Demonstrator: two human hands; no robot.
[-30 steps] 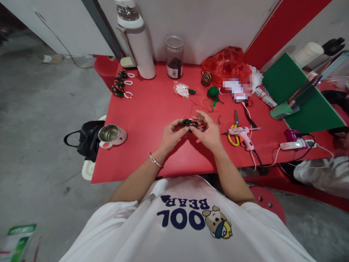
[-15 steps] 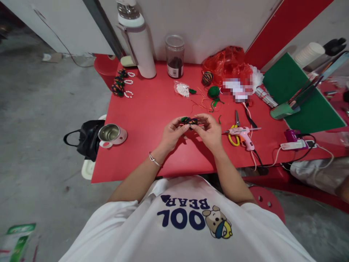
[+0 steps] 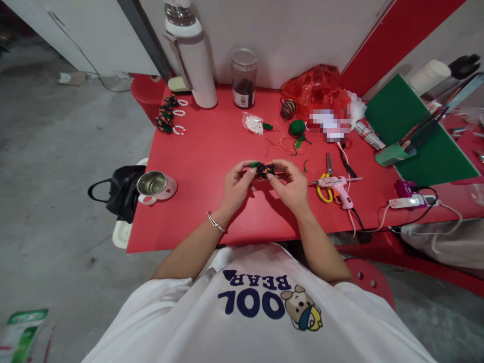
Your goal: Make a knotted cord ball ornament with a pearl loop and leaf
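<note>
Both my hands meet over the middle of the red table (image 3: 196, 166). Between them is a small knotted cord piece (image 3: 264, 169) in dark, green and orange strands. My left hand (image 3: 236, 185) pinches its left end with thumb and fingertips. My right hand (image 3: 290, 182) pinches its right end, fingers curled round it. A silver bangle sits on my left wrist. Part of the cord piece is hidden by my fingers.
A pink glue gun (image 3: 338, 185) lies over yellow scissors (image 3: 325, 187) right of my hands. Farther back: green cord ball (image 3: 296, 127), bag of white beads (image 3: 254, 123), glass jar (image 3: 243, 77), white flask (image 3: 192, 60), red plastic bag (image 3: 315, 91). Finished cord pieces (image 3: 166, 115) and a steel mug (image 3: 153, 185) sit left.
My right-hand fingers, spread a second ago, have curled in onto the cord piece. Both hands stay in the same spot, turning the piece slightly.
</note>
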